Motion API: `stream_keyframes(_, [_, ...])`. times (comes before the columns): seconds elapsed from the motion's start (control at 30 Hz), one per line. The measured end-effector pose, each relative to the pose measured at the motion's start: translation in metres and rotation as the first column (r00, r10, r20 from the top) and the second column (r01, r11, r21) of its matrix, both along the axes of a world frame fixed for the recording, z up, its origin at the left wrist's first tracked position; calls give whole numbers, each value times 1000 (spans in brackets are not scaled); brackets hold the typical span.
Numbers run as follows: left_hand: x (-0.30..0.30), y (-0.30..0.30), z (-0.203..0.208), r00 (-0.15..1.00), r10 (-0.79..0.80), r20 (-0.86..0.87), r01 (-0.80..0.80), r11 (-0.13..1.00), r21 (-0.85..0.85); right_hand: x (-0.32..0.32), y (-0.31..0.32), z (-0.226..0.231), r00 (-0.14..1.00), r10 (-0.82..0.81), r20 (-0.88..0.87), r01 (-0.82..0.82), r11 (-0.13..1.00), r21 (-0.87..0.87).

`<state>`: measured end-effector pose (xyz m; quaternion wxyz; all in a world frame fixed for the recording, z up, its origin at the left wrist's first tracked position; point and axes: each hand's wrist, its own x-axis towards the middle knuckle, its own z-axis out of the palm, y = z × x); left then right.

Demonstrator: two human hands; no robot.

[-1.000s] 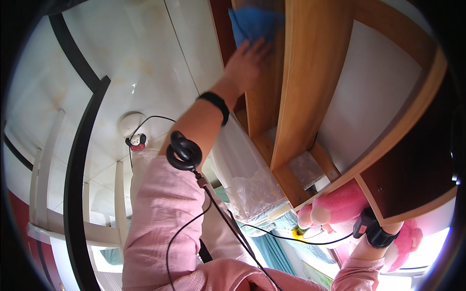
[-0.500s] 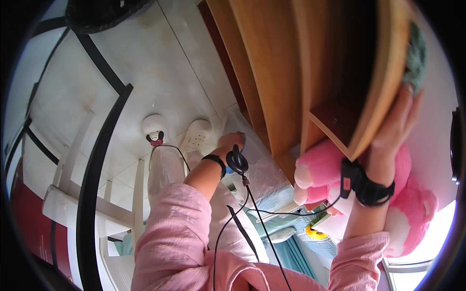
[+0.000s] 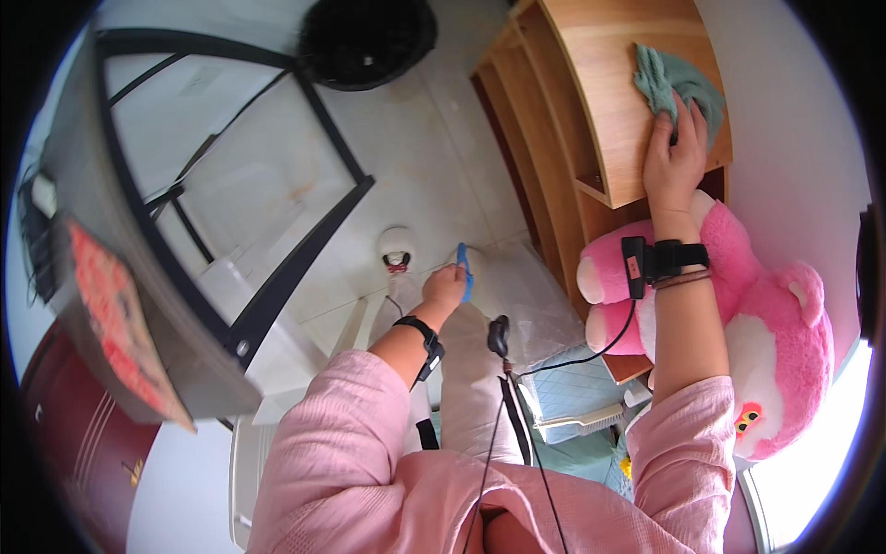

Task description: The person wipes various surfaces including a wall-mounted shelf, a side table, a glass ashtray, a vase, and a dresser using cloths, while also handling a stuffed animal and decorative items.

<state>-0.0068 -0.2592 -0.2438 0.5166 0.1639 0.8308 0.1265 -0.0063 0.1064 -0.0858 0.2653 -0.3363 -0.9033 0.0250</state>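
Observation:
My right hand point(image 3: 675, 164) presses a grey-green cloth point(image 3: 678, 83) against the flat top of a wooden shelf unit point(image 3: 600, 83), its fingertips partly covered by the folds. My left hand point(image 3: 444, 288) hangs low over my legs, closed round a slim blue thing point(image 3: 465, 266); what kind of thing it is, I cannot make out. Just below my right hand, a pink and white plush toy point(image 3: 724, 245) leans beside the shelf unit, partly behind my forearm.
A black-framed table point(image 3: 305, 295) stands at the left, and a round black bin point(image 3: 369, 46) at the far side. Clear plastic sheeting point(image 3: 540, 319) lies against the shelf's base. A brush point(image 3: 586, 423) and a cord hang near my right arm.
The view has shifted, bringing the shelf's top and the cloth into plain sight. My right hand stays on the cloth. The blue thing in my left hand now shows more clearly.

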Motion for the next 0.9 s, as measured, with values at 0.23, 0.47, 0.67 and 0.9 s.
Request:
stream_keyframes(0.23, [-22, -13, 68, 998, 49, -30, -48, 997, 62, -12, -25, 26, 912, -236, -335, 7, 827, -563])
stream_keyframes(0.47, [-35, -37, 129, 995, 88, -46, -78, 978, 192, 28, -191, 86, 580, -803, -137, -337, -83, -938])
stream_keyframes(0.67, [-45, -58, 200, 962, 180, -206, -126, 960, 248, 106, -273, 129, 952, -267, 152, 134, -85, -987])
stream_keyframes(0.9, [-127, -158, 310, 330, 937, 113, -901, 277, 334, 170, -306, 153, 926, -206, 317, 325, 2, -946])
